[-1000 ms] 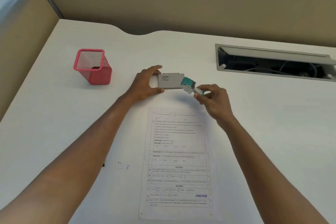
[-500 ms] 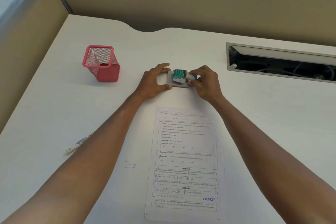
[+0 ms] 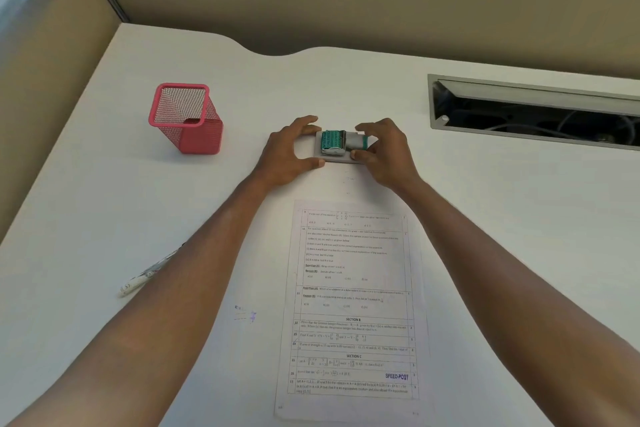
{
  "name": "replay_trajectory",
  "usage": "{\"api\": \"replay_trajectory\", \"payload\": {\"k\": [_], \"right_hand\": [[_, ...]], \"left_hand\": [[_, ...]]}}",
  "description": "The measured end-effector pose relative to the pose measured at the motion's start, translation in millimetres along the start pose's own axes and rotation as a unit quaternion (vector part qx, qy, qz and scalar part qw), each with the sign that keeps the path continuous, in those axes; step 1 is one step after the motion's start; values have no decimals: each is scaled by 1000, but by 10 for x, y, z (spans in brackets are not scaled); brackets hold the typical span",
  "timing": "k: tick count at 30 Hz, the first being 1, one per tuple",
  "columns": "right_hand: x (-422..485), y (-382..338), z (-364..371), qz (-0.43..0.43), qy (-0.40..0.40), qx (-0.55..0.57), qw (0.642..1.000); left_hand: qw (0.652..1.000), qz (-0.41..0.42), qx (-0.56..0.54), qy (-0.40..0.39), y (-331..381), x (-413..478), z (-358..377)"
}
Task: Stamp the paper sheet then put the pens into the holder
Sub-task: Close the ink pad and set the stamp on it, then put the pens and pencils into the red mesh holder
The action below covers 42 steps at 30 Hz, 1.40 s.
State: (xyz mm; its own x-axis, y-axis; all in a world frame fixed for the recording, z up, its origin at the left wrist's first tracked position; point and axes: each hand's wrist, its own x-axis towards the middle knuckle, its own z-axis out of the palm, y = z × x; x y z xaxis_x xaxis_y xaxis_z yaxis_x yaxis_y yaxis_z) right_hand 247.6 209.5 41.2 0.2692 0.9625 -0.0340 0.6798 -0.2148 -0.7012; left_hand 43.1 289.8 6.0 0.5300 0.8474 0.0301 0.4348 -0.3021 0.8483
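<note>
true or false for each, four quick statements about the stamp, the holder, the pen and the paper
1. The right hand holds the stamp on the grey pad. True.
2. The pink holder has pens in it. False: it looks empty.
3. A pen lies on the desk beside the left forearm. True.
4. The paper sheet bears no stamp mark. False: SPEED-POST shows near its bottom right.

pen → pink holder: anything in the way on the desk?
Nothing visible does. The pen lies on the desk partly under the left forearm, and the strip of desk from it up to the pink mesh holder is bare; the holder's mouth is open.
</note>
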Motion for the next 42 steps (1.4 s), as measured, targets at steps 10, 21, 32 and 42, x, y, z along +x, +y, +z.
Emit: {"api": "replay_trajectory", "payload": {"k": [10, 21, 32, 42], "right_hand": [[-191, 170, -172, 46, 41, 16, 998], [-1211, 164, -230, 26, 113, 35, 993], [-1787, -715, 483, -16, -93, 73, 993], [-1733, -1528, 1316, -4, -174, 7, 985]], "left_hand": [[1000, -4, -16, 2, 4, -9, 2], [1000, -11, -26, 12, 221, -316, -151], [978, -112, 61, 163, -49, -1867, -1054], [951, -213, 210, 79, -297, -2138, -1381]]}}
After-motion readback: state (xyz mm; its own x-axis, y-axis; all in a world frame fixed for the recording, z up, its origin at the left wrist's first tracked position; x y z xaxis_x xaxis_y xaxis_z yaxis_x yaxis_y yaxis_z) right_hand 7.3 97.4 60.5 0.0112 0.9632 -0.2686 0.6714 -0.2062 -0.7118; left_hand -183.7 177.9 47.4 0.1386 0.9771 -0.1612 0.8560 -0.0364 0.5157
